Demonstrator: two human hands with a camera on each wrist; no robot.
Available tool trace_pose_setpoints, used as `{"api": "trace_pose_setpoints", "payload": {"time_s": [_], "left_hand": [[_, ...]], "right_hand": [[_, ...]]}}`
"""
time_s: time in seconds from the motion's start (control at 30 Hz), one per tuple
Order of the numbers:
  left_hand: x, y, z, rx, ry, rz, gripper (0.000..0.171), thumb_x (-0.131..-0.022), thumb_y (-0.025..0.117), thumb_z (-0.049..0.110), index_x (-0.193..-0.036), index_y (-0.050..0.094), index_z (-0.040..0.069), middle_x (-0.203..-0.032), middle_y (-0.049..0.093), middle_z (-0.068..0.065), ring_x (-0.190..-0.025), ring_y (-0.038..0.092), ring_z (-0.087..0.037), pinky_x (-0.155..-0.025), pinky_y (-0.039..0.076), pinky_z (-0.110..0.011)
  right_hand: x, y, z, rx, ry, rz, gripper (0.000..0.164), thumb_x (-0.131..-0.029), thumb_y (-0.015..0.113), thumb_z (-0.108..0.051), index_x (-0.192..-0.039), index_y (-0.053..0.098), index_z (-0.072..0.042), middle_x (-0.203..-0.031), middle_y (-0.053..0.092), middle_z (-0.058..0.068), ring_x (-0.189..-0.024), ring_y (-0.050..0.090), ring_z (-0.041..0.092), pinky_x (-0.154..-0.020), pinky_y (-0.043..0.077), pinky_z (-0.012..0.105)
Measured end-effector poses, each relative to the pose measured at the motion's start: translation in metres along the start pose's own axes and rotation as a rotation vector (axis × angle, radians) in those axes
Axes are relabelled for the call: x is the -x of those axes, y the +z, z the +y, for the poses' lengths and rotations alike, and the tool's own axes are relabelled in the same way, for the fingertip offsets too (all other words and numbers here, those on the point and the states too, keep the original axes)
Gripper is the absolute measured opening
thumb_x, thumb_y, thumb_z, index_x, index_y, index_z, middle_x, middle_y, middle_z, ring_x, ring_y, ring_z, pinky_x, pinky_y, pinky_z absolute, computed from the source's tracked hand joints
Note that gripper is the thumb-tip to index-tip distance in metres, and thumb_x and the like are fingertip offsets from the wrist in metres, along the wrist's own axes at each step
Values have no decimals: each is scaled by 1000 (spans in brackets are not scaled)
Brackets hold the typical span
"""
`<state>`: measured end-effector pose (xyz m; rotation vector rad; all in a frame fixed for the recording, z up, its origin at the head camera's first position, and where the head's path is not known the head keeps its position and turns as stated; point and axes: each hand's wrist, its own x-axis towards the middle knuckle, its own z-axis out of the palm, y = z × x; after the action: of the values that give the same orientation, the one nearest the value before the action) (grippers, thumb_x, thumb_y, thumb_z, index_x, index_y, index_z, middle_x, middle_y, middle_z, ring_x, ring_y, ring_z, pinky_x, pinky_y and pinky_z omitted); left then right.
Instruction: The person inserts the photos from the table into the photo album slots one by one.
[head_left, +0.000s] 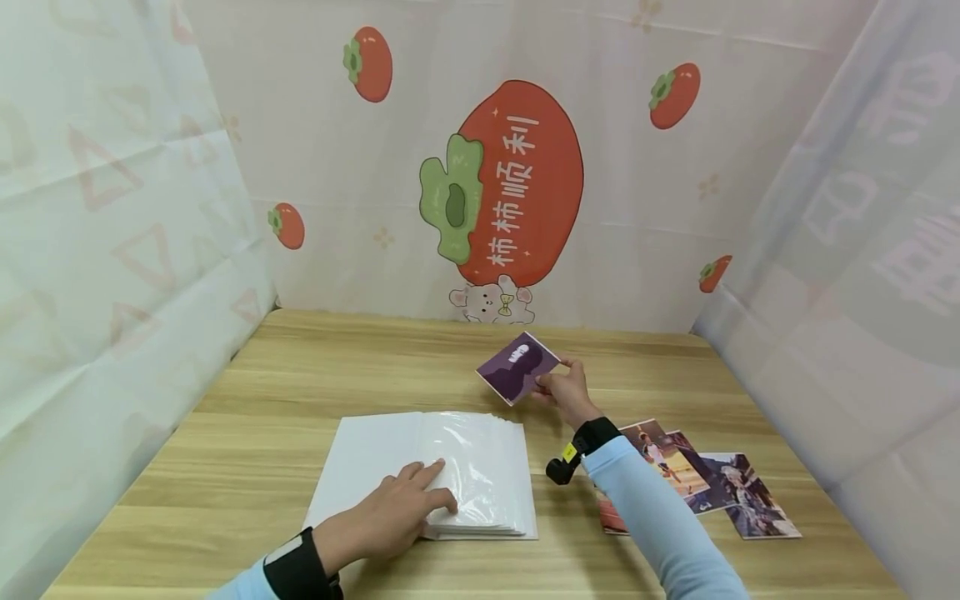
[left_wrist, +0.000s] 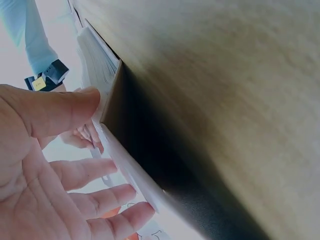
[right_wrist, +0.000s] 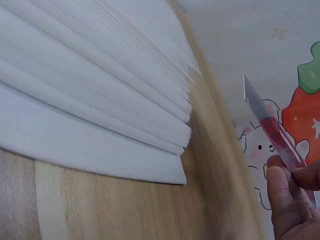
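An open photo album (head_left: 367,458) with white covers and clear plastic sleeves (head_left: 480,471) lies on the table. My left hand (head_left: 390,517) rests over its middle, thumb and index finger spread on the sleeve page. From the left wrist view, that hand (left_wrist: 55,165) has its fingers loosely extended along the album's edge. Beyond the album's far right corner, my right hand (head_left: 566,392) pinches a purple photo print (head_left: 513,367) showing a dark figure, raised and tilted. In the right wrist view the print (right_wrist: 272,130) appears nearly edge-on between thumb and fingers.
Several photo prints overlap on the table to the right, among them an orange-toned one (head_left: 667,454) and a darker one (head_left: 757,500); my right forearm (head_left: 652,508) passes over part of them. White printed cloth (head_left: 615,275) stands around the wooden table (head_left: 247,433).
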<state>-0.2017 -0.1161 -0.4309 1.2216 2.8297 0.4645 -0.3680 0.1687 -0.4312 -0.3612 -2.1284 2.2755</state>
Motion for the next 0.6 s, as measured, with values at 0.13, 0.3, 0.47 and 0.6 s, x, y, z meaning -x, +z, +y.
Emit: {"api": "trace_pose_setpoints", "payload": {"time_s": [0.13,0.3,0.47,0.6], "left_hand": [[0,-1,0,21,-9,-9,36,-80,61,-1,-104,60,27,-134,45,-21,-115,43,-41,-75,44,-55],[0,1,0,31,-12,7,37,-79,62,-2,-102,62,27,-132,48,-20,-114,44,-43,-80,44,-56],[-1,1,0,14,-10,7,36,-78,63,-1,-101,62,28,-129,51,-18,-112,46,-42,-82,43,-54],[-1,0,0,-9,-6,16,37,-78,64,-1,-100,63,28,-127,53,-16,-110,48,-40,-82,44,-52]], "right_hand": [[1,11,3,-12,9,-3,56,-83,56,11,-126,23,-5,-96,56,24,-62,61,17,-67,53,35],[4,22,9,-25,12,-8,57,-83,56,12,-125,21,-5,-102,53,25,-65,60,19,-63,53,31],[5,29,15,-48,25,-19,56,-82,56,13,-122,20,-4,-103,52,25,-68,61,20,-65,53,32],[6,36,17,-87,17,-34,58,-81,55,14,-122,19,-4,-101,52,27,-66,62,21,-63,53,32]]}}
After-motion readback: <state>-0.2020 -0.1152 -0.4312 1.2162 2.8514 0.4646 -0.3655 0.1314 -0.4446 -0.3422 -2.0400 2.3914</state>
